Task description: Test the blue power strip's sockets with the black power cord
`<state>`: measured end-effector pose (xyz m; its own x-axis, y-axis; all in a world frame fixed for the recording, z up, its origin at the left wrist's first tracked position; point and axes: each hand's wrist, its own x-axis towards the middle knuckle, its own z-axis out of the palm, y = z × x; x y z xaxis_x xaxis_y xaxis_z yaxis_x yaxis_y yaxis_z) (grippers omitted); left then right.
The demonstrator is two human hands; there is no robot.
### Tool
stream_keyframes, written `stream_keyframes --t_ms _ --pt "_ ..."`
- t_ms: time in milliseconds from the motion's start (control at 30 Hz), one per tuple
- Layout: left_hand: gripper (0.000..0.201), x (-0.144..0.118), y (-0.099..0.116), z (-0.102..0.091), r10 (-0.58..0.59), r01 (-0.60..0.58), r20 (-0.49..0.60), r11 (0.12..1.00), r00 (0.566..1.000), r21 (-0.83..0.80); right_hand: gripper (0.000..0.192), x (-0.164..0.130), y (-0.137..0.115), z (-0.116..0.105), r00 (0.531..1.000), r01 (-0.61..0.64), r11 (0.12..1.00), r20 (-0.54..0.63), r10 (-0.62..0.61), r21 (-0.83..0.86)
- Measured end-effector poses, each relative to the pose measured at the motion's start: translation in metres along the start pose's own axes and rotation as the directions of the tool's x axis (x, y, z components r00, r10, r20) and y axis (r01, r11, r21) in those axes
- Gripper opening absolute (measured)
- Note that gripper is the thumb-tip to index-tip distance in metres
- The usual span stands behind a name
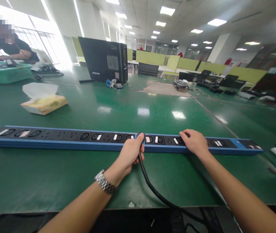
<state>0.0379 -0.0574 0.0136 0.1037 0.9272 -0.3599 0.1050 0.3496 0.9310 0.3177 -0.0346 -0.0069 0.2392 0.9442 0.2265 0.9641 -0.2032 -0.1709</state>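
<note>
A long blue-and-black power strip (62, 145) lies across the table, its sockets facing up and several of them marked with small white labels. My left hand (129, 151), below a metal watch (105, 182), is closed around the plug end of a black power cord (150, 184) at the strip's middle. The thumb and fingers hide most of the plug, so I cannot tell whether it sits in a socket. From there the cord curves down over the table's front edge. My right hand (196, 142) grips the strip's right half, thumb by its far edge.
Behind the strip are a tissue pack (44, 104), a black computer tower (104, 61) and blue-grey gloves (114, 84). A green basket (9, 73) stands at the left, near another person (14, 47). Several dark devices (208, 85) lie at the far right.
</note>
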Motion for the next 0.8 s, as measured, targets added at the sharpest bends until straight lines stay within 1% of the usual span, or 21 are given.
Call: stream_keyframes --t_ms 133,200,267,333,367,433,467,500,533,600,633,667,700,767,800 --pt "0.059 0.004 0.0 -0.006 0.005 -0.006 -0.064 1.0 0.998 -0.002 0.043 -0.001 -0.001 -0.001 1.0 -0.013 1.0 0.001 0.013 0.008" --pt "0.058 0.007 0.0 -0.006 0.061 -0.056 -0.079 0.997 0.995 0.061 0.043 -0.001 -0.003 -0.002 1.0 -0.023 1.0 0.005 0.023 0.015" --pt "0.058 0.009 -0.002 -0.003 0.129 -0.117 -0.068 0.98 0.989 0.159 0.044 -0.002 -0.004 -0.003 0.999 -0.039 0.999 0.009 0.038 0.017" --pt "0.058 0.01 -0.005 0.002 0.155 -0.141 -0.052 0.969 0.987 0.202 0.044 -0.003 -0.004 -0.004 0.998 -0.054 0.998 0.011 0.054 0.011" --pt "0.058 0.009 -0.006 0.005 0.139 -0.128 -0.046 0.975 0.989 0.18 0.044 -0.003 -0.004 -0.004 0.998 -0.056 0.998 0.011 0.056 0.008" --pt "0.056 0.004 -0.005 0.007 0.089 -0.087 -0.038 0.994 0.995 0.067 0.044 -0.002 -0.004 -0.004 0.998 -0.062 0.998 0.006 0.062 0.007" --pt "0.055 0.0 -0.001 0.006 0.091 -0.091 -0.042 0.996 0.995 -0.009 0.045 -0.002 -0.003 -0.004 0.998 -0.065 0.998 0.003 0.065 0.009" --pt "0.054 -0.006 0.003 0.002 0.125 -0.13 -0.06 0.988 0.99 -0.085 0.045 -0.001 -0.003 -0.004 0.998 -0.068 0.998 0.001 0.068 0.011" --pt "0.054 -0.011 0.009 -0.004 0.187 -0.2 -0.093 0.968 0.978 -0.154 0.045 -0.001 -0.002 -0.003 0.998 -0.069 0.998 0.001 0.069 0.014" --pt "0.053 -0.021 0.02 -0.026 0.334 -0.369 -0.173 0.894 0.927 -0.254 0.045 -0.001 -0.001 -0.003 0.998 -0.07 0.997 -0.001 0.07 0.019" --pt "0.051 -0.023 0.024 -0.039 0.362 -0.405 -0.192 0.867 0.912 -0.289 0.045 0.0 -0.001 -0.002 0.997 -0.071 0.997 -0.004 0.071 0.019" --pt "0.051 -0.024 0.026 -0.054 0.346 -0.392 -0.192 0.864 0.918 -0.316 0.045 0.0 -0.001 -0.002 0.997 -0.075 0.997 -0.008 0.075 0.018" --pt "0.051 -0.023 0.025 -0.068 0.287 -0.332 -0.177 0.884 0.941 -0.328 0.045 0.0 -0.001 -0.002 0.997 -0.081 0.997 -0.011 0.081 0.015" --pt "0.053 -0.016 0.018 -0.093 0.106 -0.136 -0.112 0.938 0.988 -0.318 0.045 0.0 -0.001 -0.002 0.996 -0.089 0.996 -0.007 0.089 0.007" --pt "0.053 -0.012 0.012 -0.102 0.031 -0.053 -0.079 0.955 0.996 -0.291 0.044 0.0 -0.001 -0.002 0.996 -0.086 0.996 -0.002 0.086 0.004"
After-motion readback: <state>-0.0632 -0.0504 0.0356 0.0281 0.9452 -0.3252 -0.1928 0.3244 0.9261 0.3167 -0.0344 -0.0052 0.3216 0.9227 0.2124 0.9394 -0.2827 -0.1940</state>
